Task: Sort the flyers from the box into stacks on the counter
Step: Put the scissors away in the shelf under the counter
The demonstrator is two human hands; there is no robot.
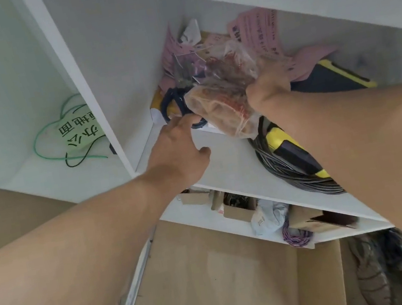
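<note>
Two hands: right [267,84] grips plastic bag [221,92] covering pink flyers [258,32]; left [181,153] open.

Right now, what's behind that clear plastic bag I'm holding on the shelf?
Behind the plastic bag, pink flyers lean against the shelf's back wall, with crumpled white paper at the left. The bag and your right hand cover whatever lies lower down.

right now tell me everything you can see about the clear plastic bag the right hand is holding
The clear plastic bag is crinkled, thin and see-through, stuffed with reddish and tan contents too blurred to name. The right hand grips its right side, holding it over the white shelf, in front of the pink flyers. The left hand reaches just below its left end.
</note>
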